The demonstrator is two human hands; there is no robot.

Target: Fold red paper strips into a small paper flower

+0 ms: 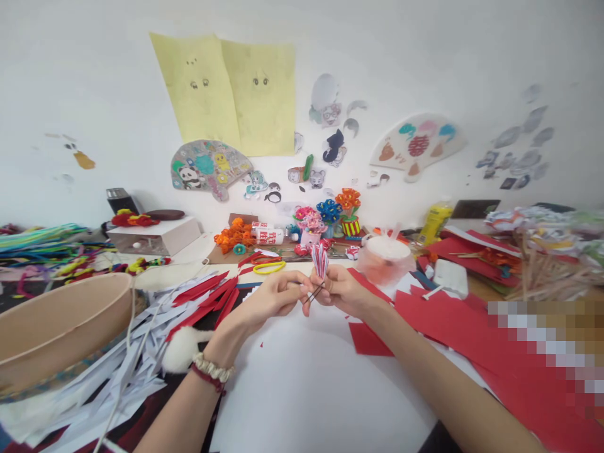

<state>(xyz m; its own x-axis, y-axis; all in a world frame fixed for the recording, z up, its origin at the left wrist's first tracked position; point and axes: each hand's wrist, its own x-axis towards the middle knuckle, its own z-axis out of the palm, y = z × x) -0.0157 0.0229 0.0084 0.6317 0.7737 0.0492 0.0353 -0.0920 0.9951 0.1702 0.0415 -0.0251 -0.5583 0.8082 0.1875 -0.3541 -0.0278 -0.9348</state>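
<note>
Pinching the narrow base of a red-and-white striped bundle [319, 259], the right hand [340, 290] holds it upright above a white sheet [325, 384]. The left hand [289, 294] has its fingertips closed on the thin dark stems [314, 292] just below. By its look, the bundle is already gathered; whether it is fastened to the stems cannot be told, so that join may be what is left. White strips [136, 352] and red strips [207, 305] lie loose to the left, apparently unused.

Farther out, a pink pot [309, 238] carries pink flowers [311, 218], and a red-and-yellow striped pot [350, 226] carries orange ones [348, 199]. A lidded cup [383, 272] holds something pinkish. The yellow bottle [435, 221] stands behind it to the right; at far left, the tan basin [66, 313] hides its bottom from view.
</note>
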